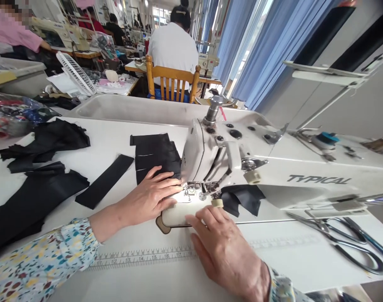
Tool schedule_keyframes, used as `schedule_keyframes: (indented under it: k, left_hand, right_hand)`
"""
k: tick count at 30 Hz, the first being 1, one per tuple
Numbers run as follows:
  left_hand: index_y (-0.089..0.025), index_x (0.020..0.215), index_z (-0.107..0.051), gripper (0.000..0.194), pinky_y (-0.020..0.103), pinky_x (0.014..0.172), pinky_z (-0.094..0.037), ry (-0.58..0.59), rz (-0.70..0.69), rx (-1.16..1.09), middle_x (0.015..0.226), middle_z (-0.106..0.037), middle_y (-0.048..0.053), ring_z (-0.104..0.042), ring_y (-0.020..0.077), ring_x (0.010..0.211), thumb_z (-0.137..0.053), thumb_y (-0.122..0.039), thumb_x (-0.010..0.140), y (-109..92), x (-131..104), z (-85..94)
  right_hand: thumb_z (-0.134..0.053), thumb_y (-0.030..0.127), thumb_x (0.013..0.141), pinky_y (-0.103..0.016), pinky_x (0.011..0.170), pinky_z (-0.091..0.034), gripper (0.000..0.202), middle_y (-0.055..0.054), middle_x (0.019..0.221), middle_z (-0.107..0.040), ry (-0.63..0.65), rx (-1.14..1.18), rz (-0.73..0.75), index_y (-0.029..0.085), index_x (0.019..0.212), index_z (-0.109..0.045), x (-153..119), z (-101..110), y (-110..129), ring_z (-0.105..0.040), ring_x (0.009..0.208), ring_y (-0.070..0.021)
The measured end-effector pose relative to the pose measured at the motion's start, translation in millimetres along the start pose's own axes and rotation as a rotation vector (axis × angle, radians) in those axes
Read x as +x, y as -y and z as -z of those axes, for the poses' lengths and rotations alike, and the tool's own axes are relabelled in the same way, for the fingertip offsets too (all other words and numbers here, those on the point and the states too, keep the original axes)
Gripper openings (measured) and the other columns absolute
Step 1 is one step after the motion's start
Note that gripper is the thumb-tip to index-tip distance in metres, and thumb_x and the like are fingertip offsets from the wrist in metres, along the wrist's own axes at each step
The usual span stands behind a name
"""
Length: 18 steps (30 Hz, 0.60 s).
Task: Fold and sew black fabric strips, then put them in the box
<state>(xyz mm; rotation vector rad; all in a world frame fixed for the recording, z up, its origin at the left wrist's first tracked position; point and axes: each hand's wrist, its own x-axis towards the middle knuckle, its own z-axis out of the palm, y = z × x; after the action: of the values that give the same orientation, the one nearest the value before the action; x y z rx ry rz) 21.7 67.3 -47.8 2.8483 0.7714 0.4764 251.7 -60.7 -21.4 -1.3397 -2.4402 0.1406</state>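
Note:
My left hand (pixel 150 196) lies spread beside the presser foot of the white sewing machine (pixel 207 159). Its fingertips reach over the near edge of several black fabric pieces (pixel 153 151) laid out left of the machine head. My right hand (pixel 224 247) hovers at the front of the lit needle plate (pixel 175 214), fingers slightly bent and thumb apart, with nothing visible in it. The needle area (pixel 191 192) shows between both hands; no cloth is seen under the foot. Another black piece (pixel 243 198) lies behind the needle, under the machine arm.
A black strip (pixel 105 180) and larger black cloth pieces (pixel 43 188) lie at left. Scissors (pixel 345 239) rest at right. A printed ruler scale (pixel 147 256) runs along the front. Thread cones (pixel 325 35) stand above right. A person on a wooden chair (pixel 172 77) sits beyond.

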Motion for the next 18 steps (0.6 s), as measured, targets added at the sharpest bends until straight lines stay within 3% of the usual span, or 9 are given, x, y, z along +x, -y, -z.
schedule_keyframes:
  k: [6, 12, 15, 18]
  left_hand:
    - [-0.024, 0.137, -0.057, 0.041, 0.056, 0.118, -0.027, 0.042, 0.031, 0.001, 0.136, -0.063, 0.01, -0.049, 0.0321, 0.135, -0.052, -0.047, 0.104, 2, 1, -3.2]
    - [-0.027, 0.134, -0.062, 0.042, 0.059, 0.119, -0.029, -0.039, 0.036, 0.011, 0.137, -0.062, 0.008, -0.051, 0.0332, 0.135, -0.048, -0.052, 0.103, 6, -1, -8.5]
    - [-0.03, 0.134, -0.063, 0.04, 0.06, 0.121, -0.028, -0.122, 0.077, -0.012, 0.139, -0.062, 0.005, -0.052, 0.0323, 0.136, -0.048, -0.052, 0.104, -6, -14, -8.4]
    - [-0.036, 0.125, -0.068, 0.029, 0.059, 0.122, -0.031, -0.135, 0.052, -0.069, 0.132, -0.067, -0.001, -0.052, 0.0281, 0.137, -0.049, -0.043, 0.106, -39, -29, -6.8]
  right_hand:
    - [-0.049, 0.016, 0.099, -0.049, 0.089, -0.053, 0.032, -0.012, 0.11, -0.059, -0.149, 0.023, -0.216, 0.018, 0.129, -0.06, -42, 20, -15, -0.054, 0.102, -0.0278]
    - [-0.058, 0.026, 0.097, -0.052, 0.095, -0.052, 0.03, -0.012, 0.117, -0.06, -0.277, -0.195, -0.484, 0.021, 0.127, -0.061, -77, 28, -73, -0.054, 0.112, -0.031]
    - [-0.058, 0.021, 0.094, -0.052, 0.09, -0.053, 0.013, -0.011, 0.103, -0.062, -0.294, -0.199, -0.502, 0.019, 0.106, -0.064, -83, 25, -98, -0.057, 0.101, -0.0303]
    - [-0.05, 0.016, 0.097, -0.046, 0.081, -0.053, 0.013, -0.008, 0.09, -0.061, -0.312, -0.164, -0.482, 0.02, 0.088, -0.059, -83, 28, -96, -0.057, 0.089, -0.0265]
